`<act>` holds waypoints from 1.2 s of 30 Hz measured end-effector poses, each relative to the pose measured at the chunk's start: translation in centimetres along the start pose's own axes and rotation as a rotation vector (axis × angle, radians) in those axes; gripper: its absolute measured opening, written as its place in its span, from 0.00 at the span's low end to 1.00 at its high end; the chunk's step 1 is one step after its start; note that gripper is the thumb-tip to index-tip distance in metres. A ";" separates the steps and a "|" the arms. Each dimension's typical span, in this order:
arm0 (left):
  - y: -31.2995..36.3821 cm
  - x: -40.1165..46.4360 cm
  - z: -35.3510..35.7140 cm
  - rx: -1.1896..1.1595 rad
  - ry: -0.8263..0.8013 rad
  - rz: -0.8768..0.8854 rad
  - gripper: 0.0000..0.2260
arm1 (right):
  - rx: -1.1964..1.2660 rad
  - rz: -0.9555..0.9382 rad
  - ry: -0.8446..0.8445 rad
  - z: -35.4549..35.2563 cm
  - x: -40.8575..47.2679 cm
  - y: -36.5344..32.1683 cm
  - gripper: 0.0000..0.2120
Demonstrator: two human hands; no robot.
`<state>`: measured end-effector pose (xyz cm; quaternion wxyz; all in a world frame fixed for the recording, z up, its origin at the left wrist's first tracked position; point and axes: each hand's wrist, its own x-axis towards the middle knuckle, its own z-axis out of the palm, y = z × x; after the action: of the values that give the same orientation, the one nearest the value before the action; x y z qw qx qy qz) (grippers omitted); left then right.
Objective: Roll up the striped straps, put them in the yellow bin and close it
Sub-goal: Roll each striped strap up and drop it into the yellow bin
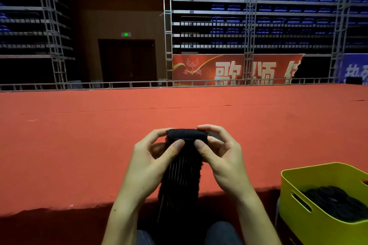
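Observation:
A black strap with thin pale stripes [182,177] hangs down in front of me, its top end curled into a small roll. My left hand [153,157] pinches the left side of that roll, thumb on the front. My right hand [220,155] pinches the right side the same way. The loose tail drops toward my lap and fades into shadow. The yellow bin [298,219] stands at the lower right, open, with dark rolled straps [336,205] inside. No lid is in view.
A wide stage covered in red carpet [119,145] stretches ahead, its front edge just below my hands. Metal truss towers [168,26], a red banner [235,69] and rows of blue seats stand behind it. My knees show at the bottom.

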<state>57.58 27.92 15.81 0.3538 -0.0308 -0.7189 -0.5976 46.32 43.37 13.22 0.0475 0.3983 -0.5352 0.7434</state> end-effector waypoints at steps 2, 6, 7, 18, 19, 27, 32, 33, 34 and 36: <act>0.1 0.0 0.2 -0.035 0.018 -0.020 0.10 | -0.020 -0.023 -0.014 0.1 0.0 -0.1 0.12; 0.2 0.2 0.4 -0.072 0.048 -0.027 0.09 | -0.010 -0.031 -0.007 0.3 0.0 -0.4 0.11; 0.2 0.2 0.4 -0.082 0.051 -0.031 0.09 | -0.014 -0.029 -0.006 0.4 0.0 -0.4 0.11; -0.3 0.1 -0.1 -0.120 -0.065 -0.010 0.12 | -0.101 0.060 -0.040 0.0 0.2 -0.6 0.15; -0.3 0.1 -0.2 -0.117 -0.081 -0.006 0.13 | -0.111 0.062 -0.043 0.0 0.3 -0.6 0.14; 0.1 0.0 -0.1 -0.098 -0.074 -0.052 0.18 | -0.073 0.008 -0.049 -0.4 0.2 -0.3 0.14; 0.1 0.1 0.3 -0.084 -0.023 -0.099 0.13 | -0.058 0.002 -0.044 -0.4 -0.1 -0.2 0.14; 0.1 0.1 0.4 -0.084 -0.011 -0.092 0.11 | -0.067 0.002 -0.038 -0.3 -0.2 -0.2 0.15; 0.1 0.1 0.4 -0.078 0.003 -0.082 0.10 | -0.070 0.003 -0.033 -0.3 -0.2 -0.1 0.15; 0.0 0.1 0.3 -0.070 -0.001 -0.074 0.12 | -0.057 0.005 -0.022 -0.2 -0.3 -0.1 0.15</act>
<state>57.36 28.10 15.89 0.3297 -0.0167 -0.6983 -0.6351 46.48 43.65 13.03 0.0508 0.4037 -0.5576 0.7235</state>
